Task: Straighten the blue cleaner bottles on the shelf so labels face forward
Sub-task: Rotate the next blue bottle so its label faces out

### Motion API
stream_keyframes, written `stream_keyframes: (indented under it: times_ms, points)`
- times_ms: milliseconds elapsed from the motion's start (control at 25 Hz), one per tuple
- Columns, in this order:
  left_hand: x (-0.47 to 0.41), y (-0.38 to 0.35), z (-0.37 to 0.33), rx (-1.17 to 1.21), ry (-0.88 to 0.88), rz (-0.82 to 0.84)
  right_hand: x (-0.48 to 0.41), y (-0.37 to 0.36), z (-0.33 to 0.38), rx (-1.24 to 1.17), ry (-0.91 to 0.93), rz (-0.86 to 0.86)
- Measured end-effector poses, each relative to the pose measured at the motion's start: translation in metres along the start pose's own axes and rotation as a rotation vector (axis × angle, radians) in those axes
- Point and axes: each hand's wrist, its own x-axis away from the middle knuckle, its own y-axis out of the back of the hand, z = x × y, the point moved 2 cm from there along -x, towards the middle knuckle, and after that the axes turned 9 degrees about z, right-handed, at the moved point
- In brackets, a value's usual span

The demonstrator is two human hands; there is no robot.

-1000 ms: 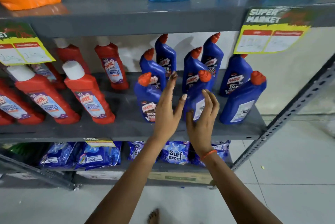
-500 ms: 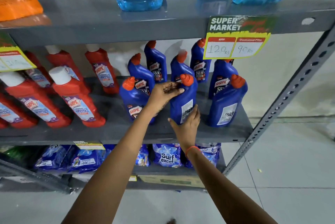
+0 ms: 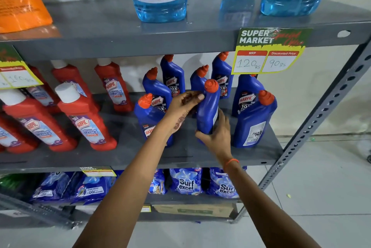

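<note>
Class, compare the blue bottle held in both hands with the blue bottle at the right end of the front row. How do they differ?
The held bottle is gripped by the left hand and right hand; the right-end bottle stands untouched. The held bottle shows mostly plain blue side, with only a label edge; the right-end bottle shows a white printed label. Both are blue with orange caps, and neither shows its front label.

Hidden and cropped parts around the middle shelf

The held bottle (image 3: 207, 111) shows only a label sliver; the left hand (image 3: 185, 103) covers the bottle behind (image 3: 197, 80), perhaps its label, and the red bottles (image 3: 12, 127) are cropped at left.
</note>
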Motion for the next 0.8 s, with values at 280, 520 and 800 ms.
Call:
stream_keyframes:
  times_ms: [280,520,800]
  points:
    - [-0.011,-0.014,-0.001,0.130,0.081,0.247,-0.006,0.023,0.008,-0.303,-0.005,0.294]
    - [-0.008,-0.013,0.007,0.074,0.087,0.194,-0.010,0.033,-0.008,-0.421,-0.180,0.438]
    - [0.004,-0.013,0.025,-0.090,0.013,-0.104,-0.012,0.028,-0.019,-0.293,-0.133,0.370]
